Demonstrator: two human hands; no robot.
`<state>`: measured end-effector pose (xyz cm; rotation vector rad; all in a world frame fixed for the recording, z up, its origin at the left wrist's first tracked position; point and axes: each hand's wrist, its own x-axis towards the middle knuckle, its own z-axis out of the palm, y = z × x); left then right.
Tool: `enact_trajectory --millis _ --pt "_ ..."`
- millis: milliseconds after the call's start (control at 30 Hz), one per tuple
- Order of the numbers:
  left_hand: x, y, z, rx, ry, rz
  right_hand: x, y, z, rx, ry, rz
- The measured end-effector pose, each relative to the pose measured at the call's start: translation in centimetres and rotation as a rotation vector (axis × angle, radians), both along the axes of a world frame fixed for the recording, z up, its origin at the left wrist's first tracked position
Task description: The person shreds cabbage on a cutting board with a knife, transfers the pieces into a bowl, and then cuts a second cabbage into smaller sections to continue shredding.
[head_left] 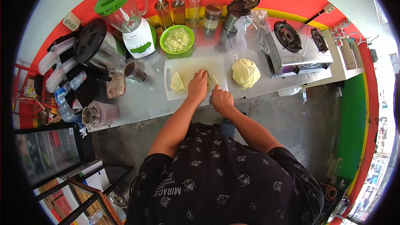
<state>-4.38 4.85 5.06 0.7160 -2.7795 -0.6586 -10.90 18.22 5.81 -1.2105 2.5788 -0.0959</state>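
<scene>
On a white cutting board (181, 64), my left hand (197, 86) presses down on a piece of pale cabbage (213, 79). My right hand (221, 99) is closed on a knife handle, and the blade (209, 79) runs up beside my left fingers into the cabbage. A cut cabbage wedge (176, 82) lies on the board's left part. A larger cabbage chunk (245, 73) rests on the counter to the right of the board. Behind the board stands a green bowl (177, 39) filled with shredded cabbage.
A blender (127, 16) with a green lid, three pump bottles (178, 6), a jar and a utensil holder line the back of the steel counter (143, 100). A two-burner gas stove (298, 46) is at right. Pots, cups and bottles crowd the left.
</scene>
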Motion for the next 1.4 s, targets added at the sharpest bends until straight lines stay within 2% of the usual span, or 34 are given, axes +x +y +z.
enact_trajectory --millis 367,533,633,833,1033,1133,1400 --pt "-0.3 -0.3 -0.8 -0.018 0.013 -0.013 0.2 -2.8 -0.1 0.045 0.0 -0.039" --pt "0.4 -0.5 -1.5 -0.032 0.099 -0.066 -0.3 -3.7 4.0 0.152 -0.038 0.025" --pt "0.7 -0.2 -1.2 -0.021 0.091 -0.074 -0.2 -3.1 2.5 0.111 0.085 0.072" --pt "0.3 -0.2 -1.5 0.008 0.043 -0.034 0.7 -2.7 1.3 0.063 0.109 0.023" --pt "0.3 0.0 -1.2 -0.001 0.053 -0.027 0.9 -2.1 1.4 0.052 0.186 0.083" --pt "0.4 -0.1 -1.3 -0.009 0.071 -0.033 1.0 -2.1 0.9 0.094 0.04 -0.04" --pt "0.3 0.1 -1.3 -0.009 0.048 -0.029 0.6 -2.4 0.5 0.049 0.014 -0.051"
